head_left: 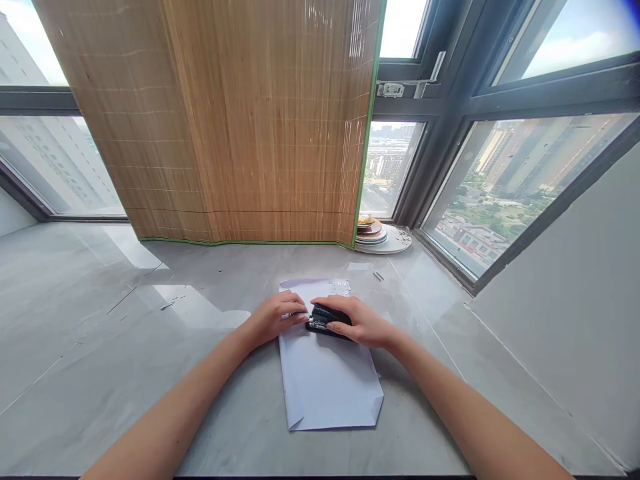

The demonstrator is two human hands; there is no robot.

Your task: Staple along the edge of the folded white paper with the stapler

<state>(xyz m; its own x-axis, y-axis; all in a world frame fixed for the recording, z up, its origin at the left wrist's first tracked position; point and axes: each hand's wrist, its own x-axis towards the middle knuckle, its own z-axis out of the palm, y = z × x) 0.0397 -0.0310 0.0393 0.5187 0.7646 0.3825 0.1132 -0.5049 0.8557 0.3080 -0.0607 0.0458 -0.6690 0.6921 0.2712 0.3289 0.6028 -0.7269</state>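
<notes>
- Head view: the grey worktop [240, 413] spreads below the bamboo blind [270, 133].
- White paper [330, 393], long axis near to far, lies beneath both hands.
- Right hand [356, 320]: grip closed around the black stapler.
- Left hand [280, 316]: fingers bunched at the stapler's left end; whether that grip pinches anything, I cannot tell.
- Stacked plates [383, 241], far right.
- Black stapler [330, 322], over the paper's far half, long axis roughly left-right, silvery end pointing left.
- Small metal strips [379, 276], right of the paper.

The stapler [332, 319] looks like glossy black plastic; the sheets [327, 393] are smooth matt paper, the countertop [230, 393] polished, the blind [270, 133] slatted wood.
</notes>
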